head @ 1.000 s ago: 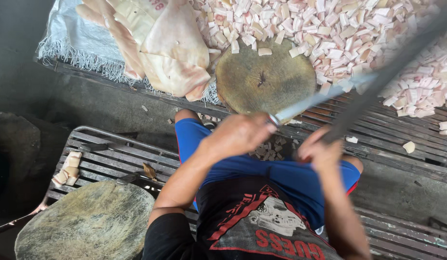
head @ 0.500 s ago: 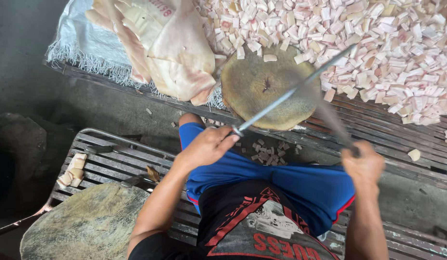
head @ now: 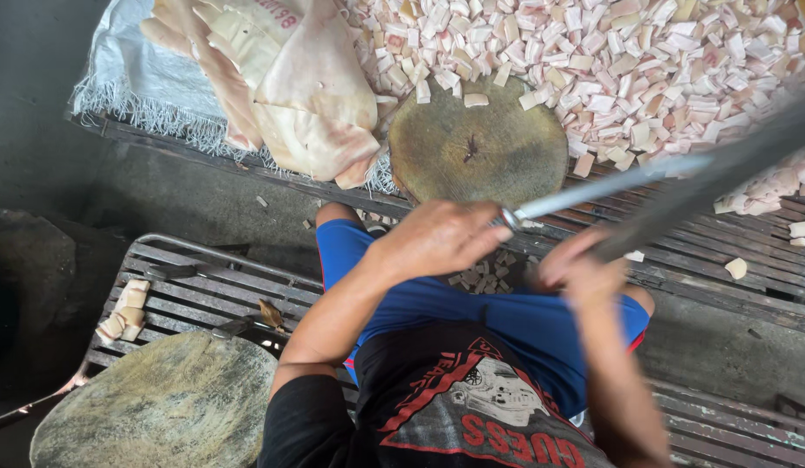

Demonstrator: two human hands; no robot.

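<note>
My left hand grips the handle of a long sharpening steel that points right and up. A broad knife, blurred by motion, lies across the steel, held in my right hand. Both hands hover over my blue shorts, just below a round wooden chopping block. Behind the block lies a big heap of small pink-white meat cubes. Large pale slabs of skin and fat lie on a white sack at the upper left.
A second round wooden block rests at the lower left on a metal grate bench. A few pale pieces lie on the grate. Slatted racks run along the right. Dark concrete floor is at the left.
My right hand has drawn back in towards my left hand, and the knife now crosses the steel farther right. The steel tilts lower than before.
</note>
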